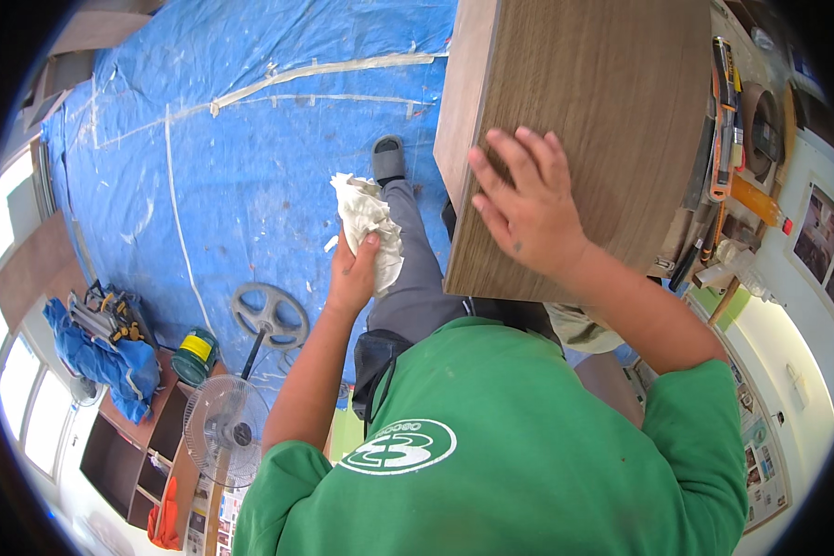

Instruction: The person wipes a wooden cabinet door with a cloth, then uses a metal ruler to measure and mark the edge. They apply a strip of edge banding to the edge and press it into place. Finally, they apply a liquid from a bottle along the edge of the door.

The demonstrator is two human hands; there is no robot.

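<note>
My left hand (pixel 356 271) grips a crumpled white paper or cloth wad (pixel 369 208), held over my grey-trousered leg to the left of a wooden box or cabinet. My right hand (pixel 528 199) lies on the brown wood-grain top (pixel 602 83) of this piece, fingers spread, near its left edge. A paler pinkish wooden strip (pixel 459 102) runs along that edge. My foot in a grey slide sandal (pixel 388 157) rests beyond the wad.
A blue tarp (pixel 176 74) with tape strips covers the floor. At lower left are a fan (pixel 222 431), a round metal base (pixel 269 315), a green-yellow can (pixel 195 357), bagged tools (pixel 102 352) and shelving (pixel 111 454). Hand tools (pixel 723 139) lie right of the wooden piece.
</note>
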